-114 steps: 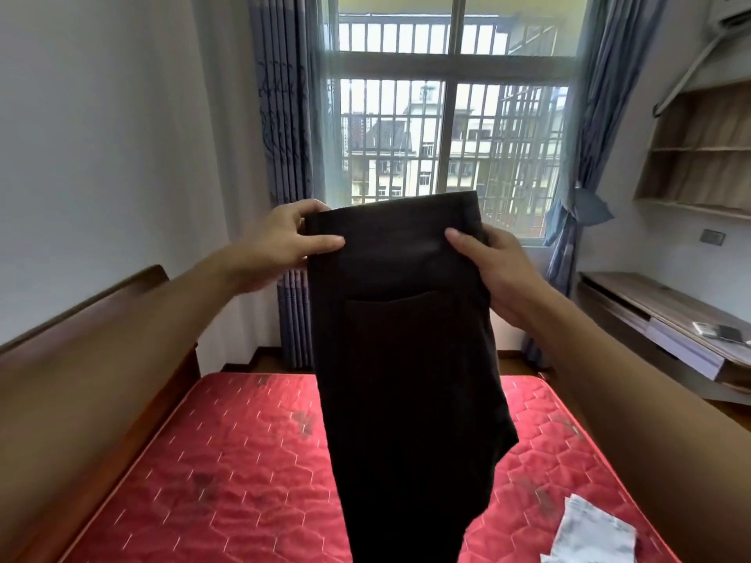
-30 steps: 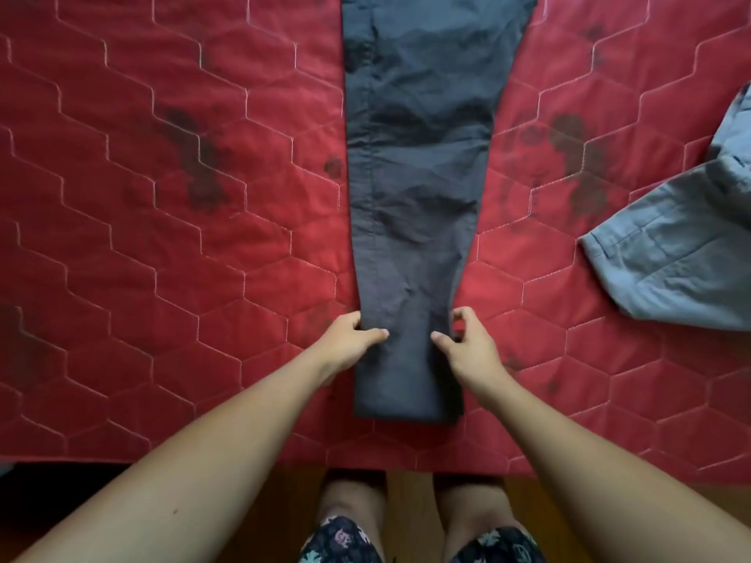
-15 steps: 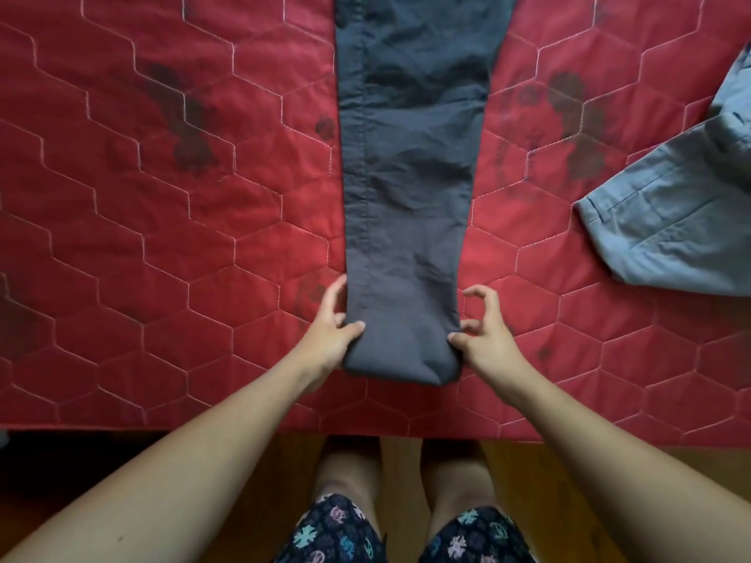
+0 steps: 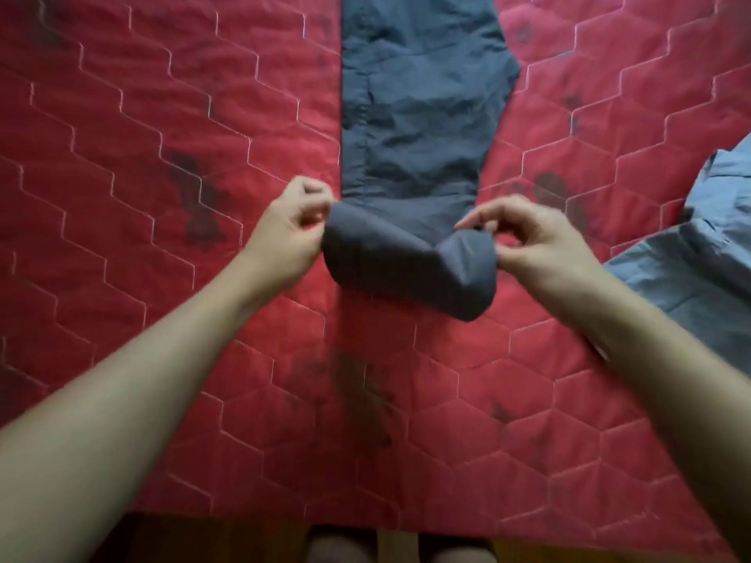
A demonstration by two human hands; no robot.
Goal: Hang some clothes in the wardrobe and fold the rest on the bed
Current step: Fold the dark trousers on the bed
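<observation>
Mattress [image 4: 162,115] — left grip [image 4: 284,233], right grip [image 4: 536,245], pinching trousers [image 4: 414,115]

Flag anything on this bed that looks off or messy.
The red mattress carries dark blotchy stains left of the dark trousers and near the front edge. The trousers' turned-up end sits skewed, its right side lower. A light grey garment lies crumpled at right.

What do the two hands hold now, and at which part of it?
The dark trousers: the left hand pinches the left edge and the right hand the right edge of the raised leg end.
</observation>
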